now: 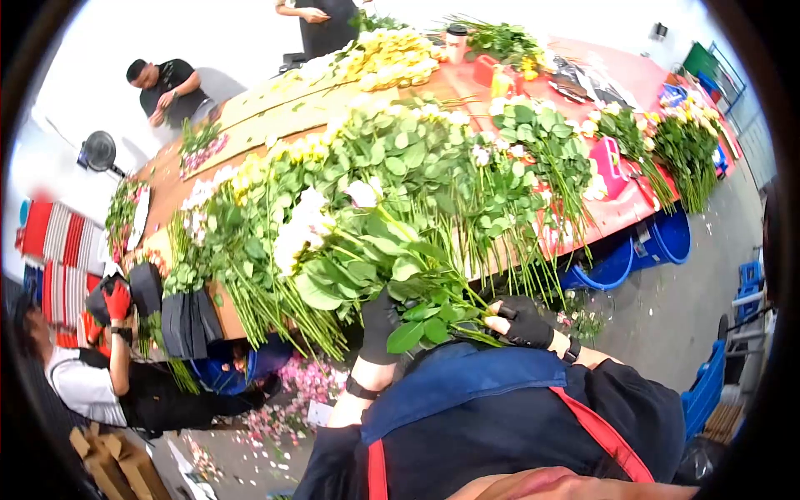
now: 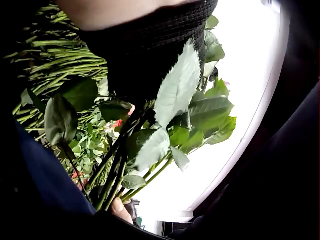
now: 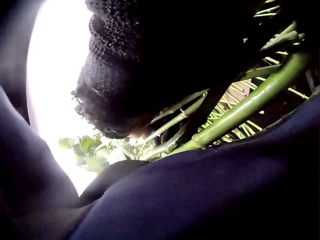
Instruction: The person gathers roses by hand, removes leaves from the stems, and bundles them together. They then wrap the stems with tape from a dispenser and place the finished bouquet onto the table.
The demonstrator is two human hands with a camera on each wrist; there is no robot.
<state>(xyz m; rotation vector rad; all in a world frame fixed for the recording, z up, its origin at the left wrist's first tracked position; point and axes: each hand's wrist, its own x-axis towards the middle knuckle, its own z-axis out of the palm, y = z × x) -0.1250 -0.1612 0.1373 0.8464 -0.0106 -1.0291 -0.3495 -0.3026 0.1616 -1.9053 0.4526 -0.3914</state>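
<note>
A bunch of pale pink-white roses [image 1: 304,229] slants across the front of the person's body, blooms to the upper left and stems to the lower right. The black-gloved left hand [image 1: 380,327] holds the bunch beneath its leaves; its fingers are mostly hidden by foliage. In the left wrist view, stems [image 2: 116,175] run out from under the dark glove. Bare fingertips show at the right hand [image 1: 527,323], also gloved in black, which grips the stems near their lower ends. Thick green stems [image 3: 250,107] pass beside this glove [image 3: 112,80] in the right wrist view.
More cut roses [image 1: 417,154] lie in rows across the large table, stems toward the near edge. Blue buckets [image 1: 608,265] stand beneath it. Petals [image 1: 304,385] litter the floor. A person with a red glove [image 1: 117,302] works at the left; others stand behind the table.
</note>
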